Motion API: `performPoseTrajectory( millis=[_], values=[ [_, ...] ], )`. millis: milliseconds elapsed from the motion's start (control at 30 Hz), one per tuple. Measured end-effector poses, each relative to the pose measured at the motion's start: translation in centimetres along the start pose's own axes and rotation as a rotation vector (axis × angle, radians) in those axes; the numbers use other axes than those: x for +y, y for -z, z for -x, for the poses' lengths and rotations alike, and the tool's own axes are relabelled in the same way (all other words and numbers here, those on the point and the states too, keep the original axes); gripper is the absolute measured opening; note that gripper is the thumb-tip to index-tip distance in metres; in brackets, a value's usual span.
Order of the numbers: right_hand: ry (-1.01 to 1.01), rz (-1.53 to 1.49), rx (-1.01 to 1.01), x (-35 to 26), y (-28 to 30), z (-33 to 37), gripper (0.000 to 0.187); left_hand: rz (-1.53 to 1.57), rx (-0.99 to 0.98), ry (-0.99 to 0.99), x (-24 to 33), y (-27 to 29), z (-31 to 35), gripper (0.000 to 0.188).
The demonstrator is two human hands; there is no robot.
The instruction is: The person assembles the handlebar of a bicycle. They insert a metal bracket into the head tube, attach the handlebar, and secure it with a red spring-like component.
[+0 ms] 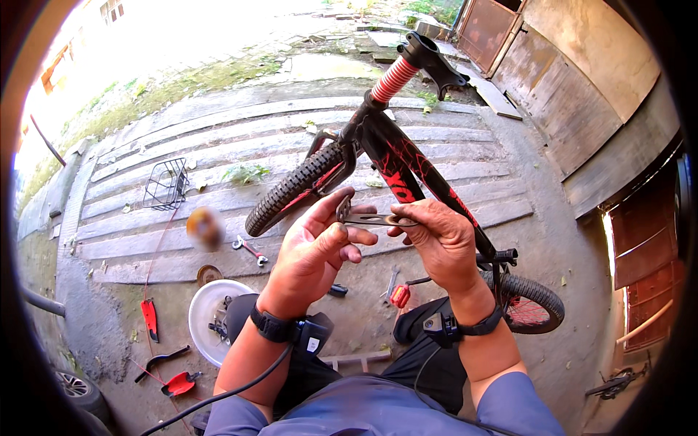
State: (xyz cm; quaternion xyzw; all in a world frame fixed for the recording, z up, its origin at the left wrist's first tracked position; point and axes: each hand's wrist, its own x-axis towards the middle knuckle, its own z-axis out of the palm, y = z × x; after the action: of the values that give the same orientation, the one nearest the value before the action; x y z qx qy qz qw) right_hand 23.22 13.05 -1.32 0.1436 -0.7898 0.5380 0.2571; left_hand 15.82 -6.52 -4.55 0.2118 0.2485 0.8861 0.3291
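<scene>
A slotted metal bracket point(371, 219), a flat strip with a bent end, is held level between my two hands. My left hand point(305, 254) has its thumb and index finger around the bent end, the other fingers loosely curled. The opposite end is pinched by the thumb and fingers of my right hand point(445, 236). Just beyond stands a black and red bicycle frame point(396, 156) with a bare stem point(422, 51) and no handlebar on it. Its knobbly front tyre point(297, 189) points left, and the rear wheel point(534, 304) is at my right. A red pedal point(399, 295) shows below my hands.
A white basin point(198, 309) with small metal parts stands by my left knee. Around it lie a red-handled wrench point(250, 250), red and black pieces point(150, 320), a black curved bar point(160, 362) and a round lid point(209, 275). A wire basket point(166, 184) is farther off.
</scene>
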Motion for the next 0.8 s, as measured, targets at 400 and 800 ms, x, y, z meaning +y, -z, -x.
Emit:
performPoseTrajectory(
  millis=[400, 800],
  values=[
    [-0.337, -0.204, 0.048, 1.3, 0.0, -3.8, 0.047, -0.154, -0.039, -0.109, 3.2, 1.9, -5.4, 0.084],
    [-0.406, -0.314, -0.003, 3.1, -1.7, -5.2, 0.045, -0.223, -0.117, -0.142, 4.1, 4.6, -5.3, 0.083]
  ],
)
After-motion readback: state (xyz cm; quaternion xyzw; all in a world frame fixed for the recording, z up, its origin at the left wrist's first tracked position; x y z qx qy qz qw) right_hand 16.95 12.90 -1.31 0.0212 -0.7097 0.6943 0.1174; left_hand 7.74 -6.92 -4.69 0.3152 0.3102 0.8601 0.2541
